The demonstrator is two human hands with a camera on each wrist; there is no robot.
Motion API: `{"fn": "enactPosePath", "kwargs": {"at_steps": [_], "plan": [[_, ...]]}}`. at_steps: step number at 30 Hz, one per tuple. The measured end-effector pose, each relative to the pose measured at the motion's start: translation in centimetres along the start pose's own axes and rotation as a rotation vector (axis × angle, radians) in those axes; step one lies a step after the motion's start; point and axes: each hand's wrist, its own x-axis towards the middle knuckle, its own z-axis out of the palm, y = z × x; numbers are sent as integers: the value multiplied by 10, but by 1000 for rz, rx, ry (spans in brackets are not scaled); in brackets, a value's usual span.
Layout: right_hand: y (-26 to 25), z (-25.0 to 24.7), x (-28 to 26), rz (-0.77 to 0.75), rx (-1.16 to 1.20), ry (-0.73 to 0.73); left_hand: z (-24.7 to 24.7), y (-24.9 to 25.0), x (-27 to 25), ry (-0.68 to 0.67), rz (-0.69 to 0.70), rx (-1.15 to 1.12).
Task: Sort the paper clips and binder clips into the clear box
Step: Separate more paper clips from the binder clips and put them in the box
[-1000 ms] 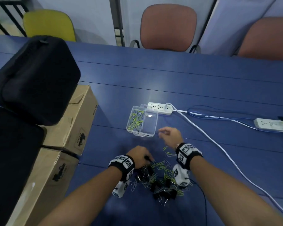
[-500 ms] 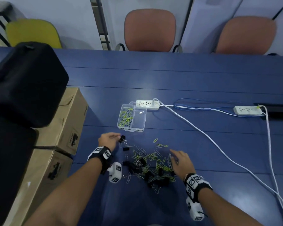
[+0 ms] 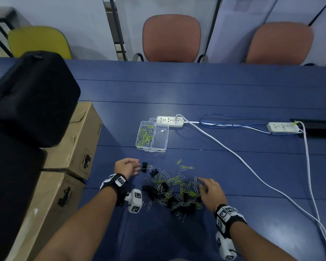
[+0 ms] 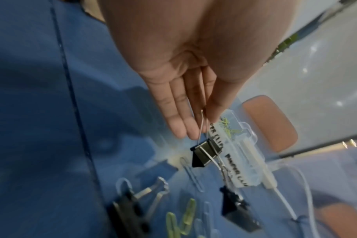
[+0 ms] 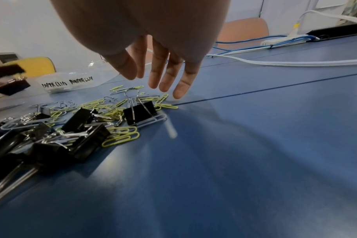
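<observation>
A clear two-part box [image 3: 152, 136] sits mid-table, labelled "paper clips" and "binder clip" [image 5: 67, 83]; its left part holds green and silver paper clips, its right part looks bare. A heap of paper clips and black binder clips [image 3: 174, 193] lies in front of me. My left hand [image 3: 128, 166] pinches a black binder clip [image 4: 204, 154] by its wire handle, just above the table left of the heap and short of the box. My right hand [image 3: 208, 188] hovers over the heap's right edge, fingers [image 5: 165, 75] spread and straight, holding nothing.
Two cardboard boxes [image 3: 73, 142] and black bags [image 3: 32, 98] stand at the left. Two white power strips [image 3: 169, 121] with white and blue cables [image 3: 233, 153] run behind the box and along the right. Chairs stand beyond the table's far edge.
My left hand left the heap and lifted a binder clip toward the box. My right hand came back from beside the box to the heap's right edge.
</observation>
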Motion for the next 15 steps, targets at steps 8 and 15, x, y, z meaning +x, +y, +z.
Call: {"fn": "enactPosePath", "kwargs": {"at_steps": [8, 15], "plan": [[4, 3, -3, 0, -25, -7, -38, -18, 9, 113, 81, 412], [5, 5, -6, -37, -58, 4, -39, -7, 10, 154, 259, 964]]}}
